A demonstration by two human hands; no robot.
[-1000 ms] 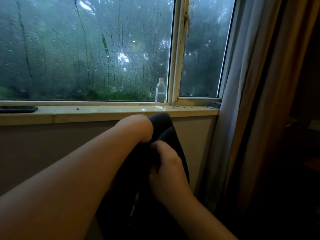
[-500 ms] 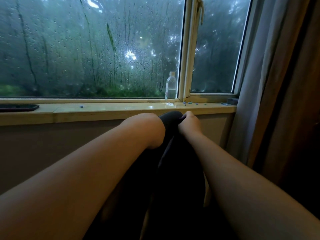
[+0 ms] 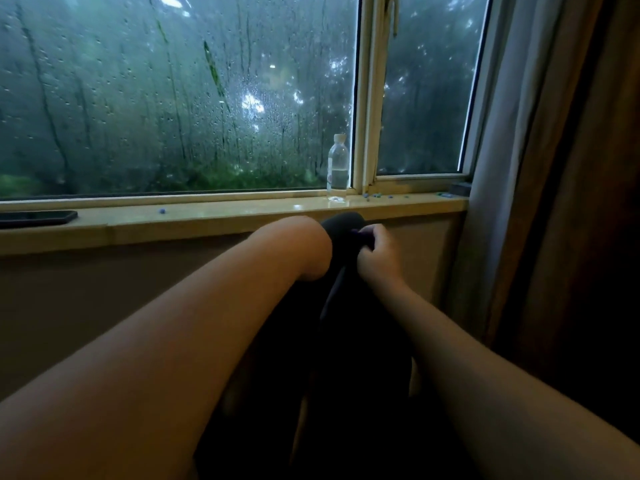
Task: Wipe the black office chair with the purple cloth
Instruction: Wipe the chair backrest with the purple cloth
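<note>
The right hand (image 3: 377, 259) curls around a bunched purple cloth (image 3: 364, 237), pressing it to the top edge of the black chair (image 3: 341, 223), just below the windowsill (image 3: 214, 216). The left hand (image 3: 303, 249) bends over the chair's left side, fingers hidden, so its grip cannot be told. Wiping seems underway at the top; the back below likely remains. The chair looks dark and smooth, any dirt unreadable.
</note>
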